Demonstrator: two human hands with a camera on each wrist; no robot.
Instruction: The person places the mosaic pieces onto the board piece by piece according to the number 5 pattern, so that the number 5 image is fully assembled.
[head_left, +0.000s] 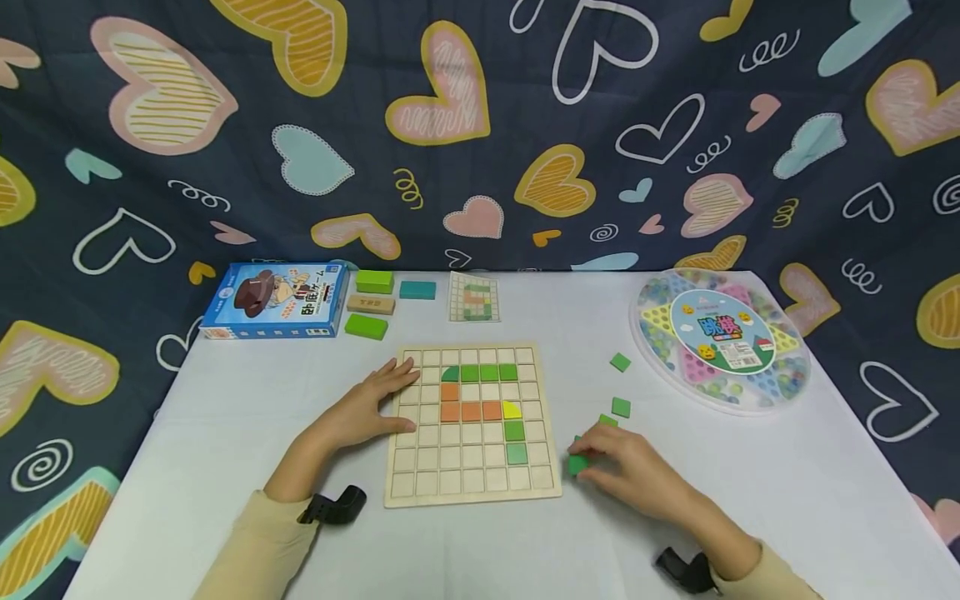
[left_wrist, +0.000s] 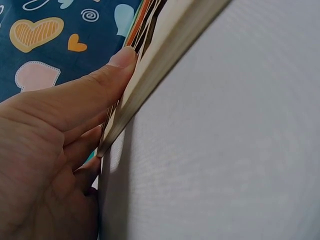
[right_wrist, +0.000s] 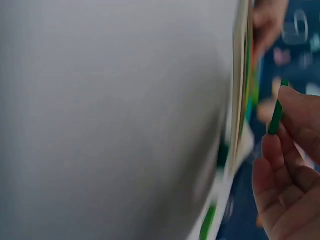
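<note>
Currently, the left hand (head_left: 363,412), fingers spread, touches the left edge of a gridded board (head_left: 450,483), while the right hand (head_left: 637,472) pinches a green tile (head_left: 577,465) just right of it. Farther, a blue box (head_left: 276,302) sits far left on the counter (head_left: 787,483).

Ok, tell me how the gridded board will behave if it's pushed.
The gridded board is probably stiff; it looks straight-edged and woody. Lying flat on the white tabletop, it will likely slide rather than tip. Its coloured tiles sit in separate cells, so they'd probably ride along.
</note>
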